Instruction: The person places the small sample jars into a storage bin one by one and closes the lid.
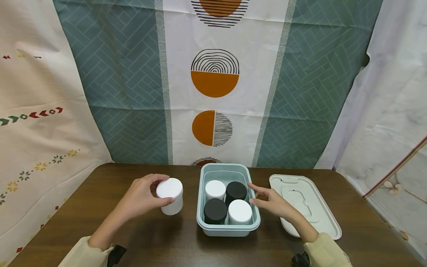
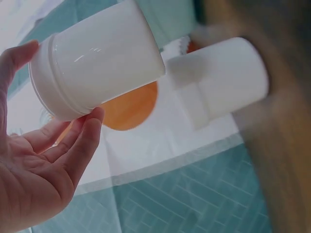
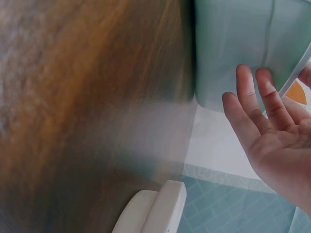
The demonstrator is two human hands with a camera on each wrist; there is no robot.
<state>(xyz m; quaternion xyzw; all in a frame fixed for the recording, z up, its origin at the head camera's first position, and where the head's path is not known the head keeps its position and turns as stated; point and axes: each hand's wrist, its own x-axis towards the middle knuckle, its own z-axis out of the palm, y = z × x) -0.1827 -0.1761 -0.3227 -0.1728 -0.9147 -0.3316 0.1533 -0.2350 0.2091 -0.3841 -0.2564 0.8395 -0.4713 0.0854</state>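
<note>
My left hand (image 1: 141, 198) grips a white lidded jar (image 1: 174, 205) by its top, to the left of the light blue bin (image 1: 227, 230). In the left wrist view the jar (image 2: 107, 56) is held between thumb and fingers, and its reflection shows on the glossy table. Inside the bin stand a white-topped jar at the back left (image 1: 215, 190), a black one at the back right (image 1: 236, 191), a black one at the front left (image 1: 215, 211) and a white one at the front right (image 1: 240, 211). My right hand (image 1: 273, 203) rests its extended fingertips along the bin's right rim.
A white lid (image 1: 321, 213) lies on the brown table (image 1: 150, 241) right of the bin, partly behind the right forearm. Patterned cloth (image 1: 130, 137) hangs along the back edge, with more cloth at both sides.
</note>
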